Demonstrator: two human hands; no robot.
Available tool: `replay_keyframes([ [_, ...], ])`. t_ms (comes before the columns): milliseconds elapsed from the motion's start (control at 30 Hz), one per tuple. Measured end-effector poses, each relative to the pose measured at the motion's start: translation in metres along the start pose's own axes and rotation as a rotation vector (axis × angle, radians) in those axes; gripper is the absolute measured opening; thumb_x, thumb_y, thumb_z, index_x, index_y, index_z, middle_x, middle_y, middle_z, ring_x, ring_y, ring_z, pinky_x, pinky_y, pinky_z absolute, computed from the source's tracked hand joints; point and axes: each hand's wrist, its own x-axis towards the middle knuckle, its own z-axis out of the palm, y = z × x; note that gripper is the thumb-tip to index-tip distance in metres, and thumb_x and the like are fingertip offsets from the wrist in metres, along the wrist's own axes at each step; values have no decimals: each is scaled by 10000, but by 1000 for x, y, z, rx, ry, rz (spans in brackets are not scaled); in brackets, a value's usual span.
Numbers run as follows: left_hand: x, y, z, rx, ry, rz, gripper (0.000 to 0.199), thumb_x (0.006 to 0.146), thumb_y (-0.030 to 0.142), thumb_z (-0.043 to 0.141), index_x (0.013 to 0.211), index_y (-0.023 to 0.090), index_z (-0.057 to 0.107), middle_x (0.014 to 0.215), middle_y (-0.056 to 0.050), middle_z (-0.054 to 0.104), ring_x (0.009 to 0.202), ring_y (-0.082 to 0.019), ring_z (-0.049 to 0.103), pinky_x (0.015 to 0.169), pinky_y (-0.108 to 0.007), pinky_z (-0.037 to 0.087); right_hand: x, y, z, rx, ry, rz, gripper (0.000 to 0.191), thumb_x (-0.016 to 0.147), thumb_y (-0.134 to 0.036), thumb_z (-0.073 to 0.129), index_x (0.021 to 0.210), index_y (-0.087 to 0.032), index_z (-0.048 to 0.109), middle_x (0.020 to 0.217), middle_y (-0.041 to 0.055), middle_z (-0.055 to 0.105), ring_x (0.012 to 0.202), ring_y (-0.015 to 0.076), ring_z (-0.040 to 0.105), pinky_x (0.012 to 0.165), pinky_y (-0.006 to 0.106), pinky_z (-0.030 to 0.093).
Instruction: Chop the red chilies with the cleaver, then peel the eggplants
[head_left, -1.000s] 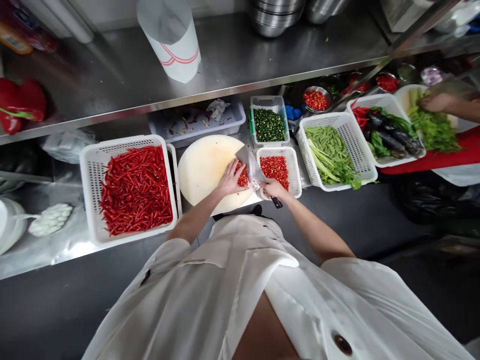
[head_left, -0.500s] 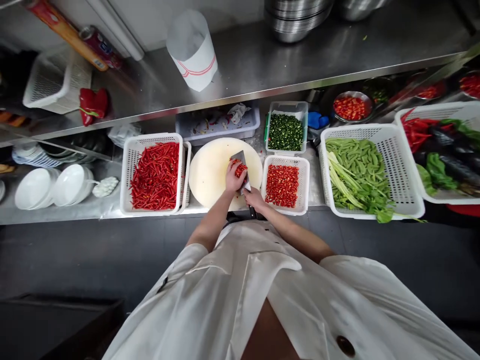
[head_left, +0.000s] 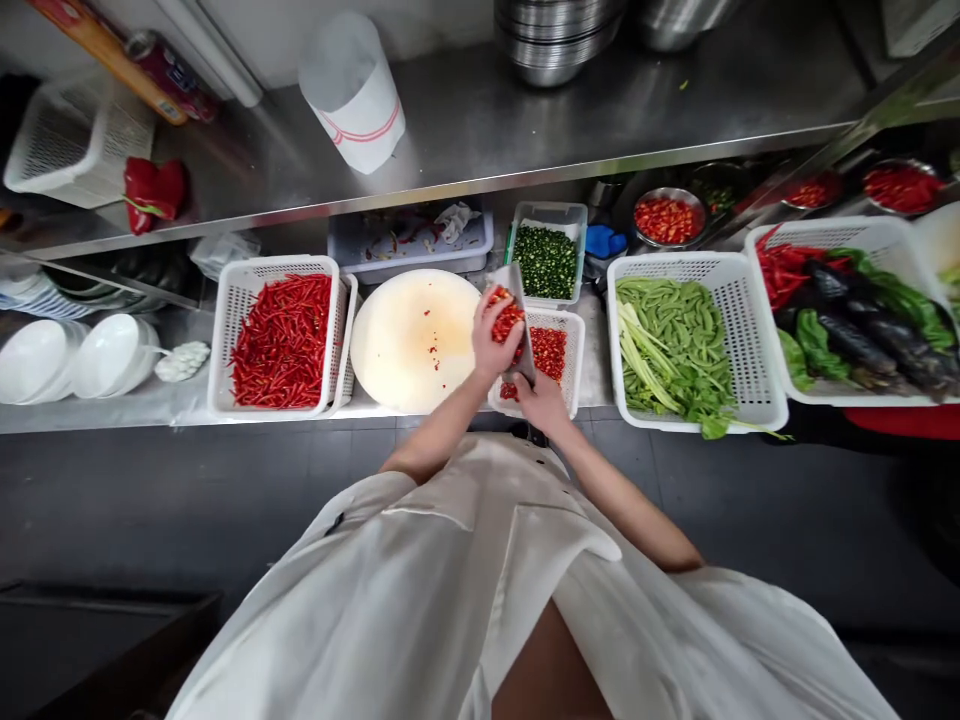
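Observation:
My right hand (head_left: pixel 541 402) grips the handle of a cleaver (head_left: pixel 526 352), whose broad blade is tilted above a white basket of chopped red chilies (head_left: pixel 551 350). On the blade lies a heap of chopped chilies (head_left: pixel 508 318). My left hand (head_left: pixel 491 345) cups this heap from the left, fingers curled around it against the steel. To the left, the round cutting board (head_left: pixel 405 340) carries a few scattered red bits. Whole red chilies (head_left: pixel 281 340) fill a white basket beyond the board.
Behind the chopped-chili basket stands a tub of chopped green chilies (head_left: pixel 546 262). A basket of green pods and stalks (head_left: pixel 675 340) is on the right, with eggplants (head_left: pixel 862 310) farther over. A steel shelf (head_left: pixel 450 125) overhangs the back. White bowls (head_left: pixel 112 355) sit far left.
Both hands have moved right with the cleaver and its chopped chilies, from over the cutting board to above the chopped-chili basket. Small bits are left on the board. The whole view has shifted slightly.

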Motion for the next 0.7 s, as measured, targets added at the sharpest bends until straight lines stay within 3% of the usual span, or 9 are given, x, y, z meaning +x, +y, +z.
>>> replay_keyframes([
  [67, -14, 16, 33, -42, -82, -18, 526, 1153, 430, 438, 1659, 288, 419, 1808, -90, 311, 1711, -278, 289, 1421, -616, 329, -10, 33, -21, -23, 58, 48, 326, 1085, -409, 474, 1202, -246, 730, 1193, 151, 793, 1164, 336, 724, 969, 376, 551],
  [167, -33, 16, 73, -131, -225, 12, 477, 1115, 339, 521, 1588, 278, 541, 1692, -127, 498, 1628, -288, 451, 1367, -628, 424, -17, 81, -38, -73, 70, 190, 231, 1037, -365, 522, 1006, -248, 718, 1031, 161, 786, 1055, 336, 743, 867, 369, 555],
  [267, -44, -5, 83, -136, -314, 52, 403, 1092, 252, 525, 1476, 240, 646, 1646, -126, 554, 1585, -265, 512, 1341, -581, 473, -21, 113, -36, 46, 123, 282, 196, 988, -404, 573, 854, -266, 610, 813, 101, 719, 781, 283, 710, 683, 345, 521],
  [367, -49, -36, 56, -78, -325, 85, 386, 1111, 268, 488, 1452, 236, 667, 1674, -100, 542, 1636, -240, 443, 1352, -555, 451, -26, 120, -23, 377, 118, 377, 311, 937, -542, 639, 823, -293, 492, 619, -8, 551, 510, 198, 517, 496, 313, 418],
  [500, -70, -90, -17, 64, -364, 104, 458, 1095, 446, 587, 1490, 225, 654, 1692, -115, 534, 1703, -307, 316, 1394, -631, 330, -21, 105, -4, 776, -36, 411, 466, 853, -608, 755, 842, -300, 404, 578, -87, 394, 452, 126, 310, 427, 280, 333],
  [600, -95, -138, -72, 160, -450, 153, 755, 977, 634, 750, 1618, 285, 556, 1773, -102, 433, 1720, -401, 236, 1418, -714, 151, -4, 92, 8, 879, -131, 423, 512, 829, -597, 807, 853, -295, 394, 583, -105, 359, 458, 104, 265, 419, 260, 298],
  [700, -103, -181, -103, 215, -469, 130, 912, 915, 724, 778, 1679, 319, 488, 1813, -102, 353, 1719, -448, 206, 1412, -738, 93, 21, 85, 20, 899, -186, 431, 535, 817, -578, 848, 857, -292, 397, 592, -105, 365, 468, 96, 267, 412, 248, 266],
])
